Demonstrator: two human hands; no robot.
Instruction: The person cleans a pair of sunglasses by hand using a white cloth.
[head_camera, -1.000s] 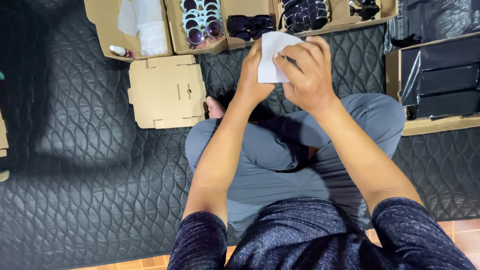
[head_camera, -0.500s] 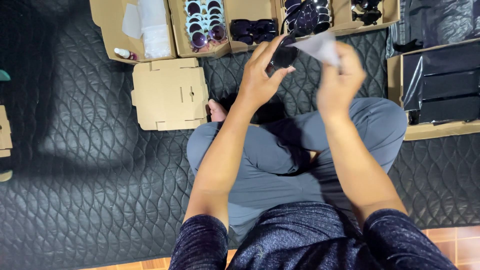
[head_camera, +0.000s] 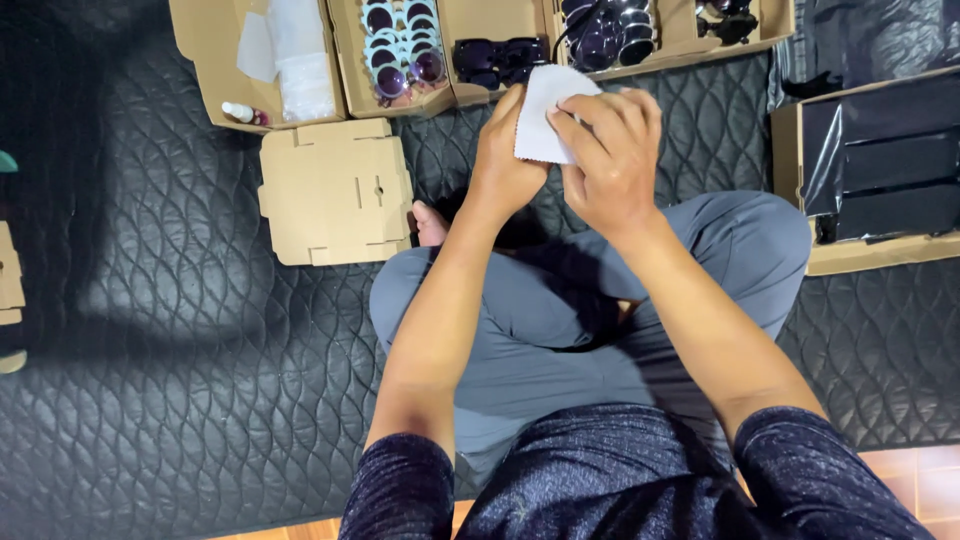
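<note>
Two bare hands meet above the lap of a person sitting cross-legged on a black quilted mat (head_camera: 180, 400). Both hold a small white cloth (head_camera: 548, 110), raised in front of the knees and just below a row of open cardboard boxes. The left hand (head_camera: 505, 160) grips the cloth's lower left edge, its fingers pressed together behind the fabric and mostly hidden. The right hand (head_camera: 612, 160) folds over the cloth from the right, its fingers curled close together and pinching the fabric against the thumb.

Beyond the hands, one cardboard box (head_camera: 345, 60) holds round sunglasses (head_camera: 400, 50) with pale frames and purple lenses, beside a compartment with dark sunglasses (head_camera: 495, 58). Another box further left holds clear plastic wrapping (head_camera: 300, 60) and a small white bottle (head_camera: 238, 112). A flat, unfolded cardboard piece (head_camera: 335, 190) lies on the mat left of the person's bare foot (head_camera: 430, 225). At far right, a box of black cases (head_camera: 885, 170) sits on the mat.
</note>
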